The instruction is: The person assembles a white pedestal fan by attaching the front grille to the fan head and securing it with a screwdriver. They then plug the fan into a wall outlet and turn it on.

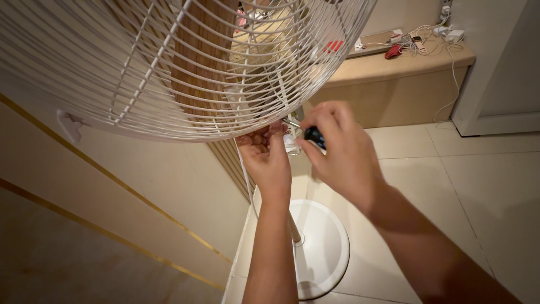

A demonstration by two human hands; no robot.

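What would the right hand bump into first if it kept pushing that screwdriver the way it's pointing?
Most likely the bottom rim of the white fan guard, where the screwdriver in the right hand aims, beside the left hand. Depth is unclear, so it may already touch.

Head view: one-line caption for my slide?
Left hand steadies white fan grille rim while right hand works a dark-handled screwdriver above the round base.

Both forearms reach up and forward, close together. The left hand (269, 160) is raised palm-up, fingers (260, 138) curled. The right hand (343, 152) is closed in a pinching fist.
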